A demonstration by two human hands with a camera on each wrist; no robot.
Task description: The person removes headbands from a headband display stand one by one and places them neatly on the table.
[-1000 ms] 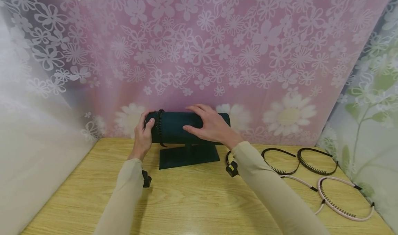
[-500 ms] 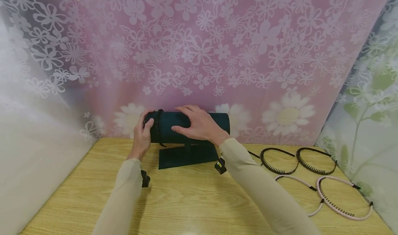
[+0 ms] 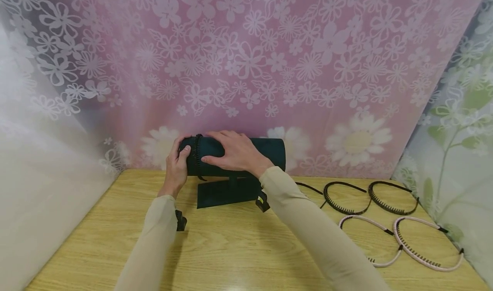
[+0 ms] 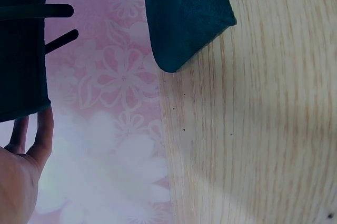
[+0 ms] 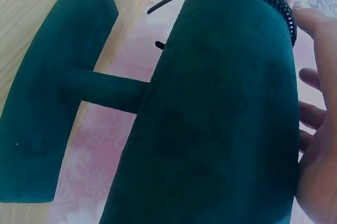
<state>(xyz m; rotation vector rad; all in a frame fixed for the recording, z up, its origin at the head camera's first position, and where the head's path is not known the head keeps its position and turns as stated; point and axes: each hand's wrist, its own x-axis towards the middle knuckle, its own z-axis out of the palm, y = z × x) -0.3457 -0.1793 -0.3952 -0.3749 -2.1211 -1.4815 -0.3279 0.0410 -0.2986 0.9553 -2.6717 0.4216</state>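
A dark green velvet display roll (image 3: 271,152) lies crosswise on a post above a flat base (image 3: 217,197). Around its left part sits a black toothed headband (image 3: 198,147); in the left wrist view its two ends stick out below the roll. My left hand (image 3: 177,167) grips the roll's left end, thumb in front and fingers over the end. Over the middle of the roll spreads my right hand (image 3: 236,154), thumb and fingers apart, their tips close to the headband. In the right wrist view the hand (image 5: 321,145) lies along the roll's side; whether it touches the headband I cannot tell.
On the wooden table (image 3: 231,248) at right lie black toothed headbands, one at the far right (image 3: 389,209), and pink ones, one near the right edge (image 3: 439,268). My right sleeve partly covers some. A pink flowered curtain (image 3: 246,68) hangs close behind the roll.
My right hand has slid leftward along the roll, from its right part to beside the headband. The left hand, roll and headband have stayed put.
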